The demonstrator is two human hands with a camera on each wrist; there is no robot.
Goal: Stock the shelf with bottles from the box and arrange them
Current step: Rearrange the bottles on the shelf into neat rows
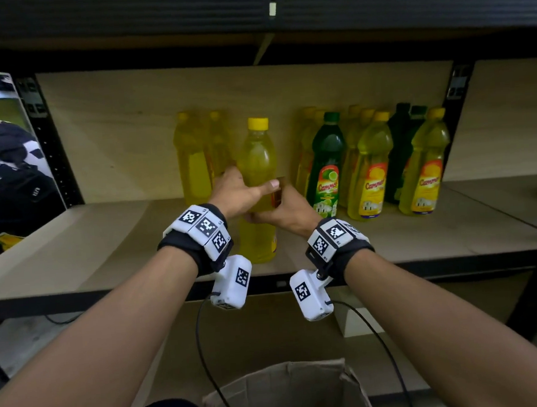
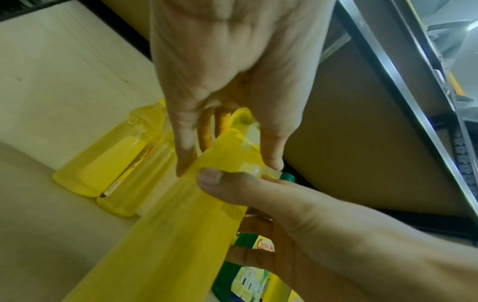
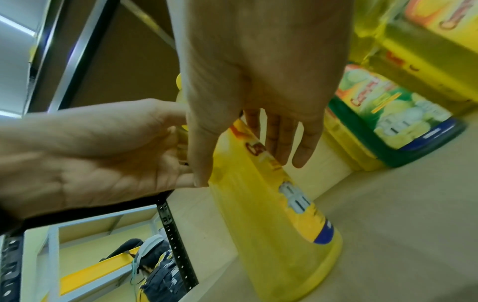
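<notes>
Both hands hold one yellow bottle [image 1: 257, 185] standing upright on the shelf [image 1: 105, 246], near its front edge. The left hand [image 1: 236, 193] wraps its middle, thumb across the front; the right hand [image 1: 288, 210] grips the lower right side, fingers on the label. Two yellow bottles [image 1: 201, 154] stand behind it, a row of green and yellow bottles [image 1: 372, 164] to the right. A cardboard box [image 1: 290, 392] sits below.

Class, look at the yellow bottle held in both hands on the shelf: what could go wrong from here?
1. The yellow bottle stands near the shelf's front edge; released carelessly, it might tip off.
2. Its label faces sideways; left so, it would not match the row.
3. Sliding it right, the right hand could knock the green bottle close beside it.
</notes>
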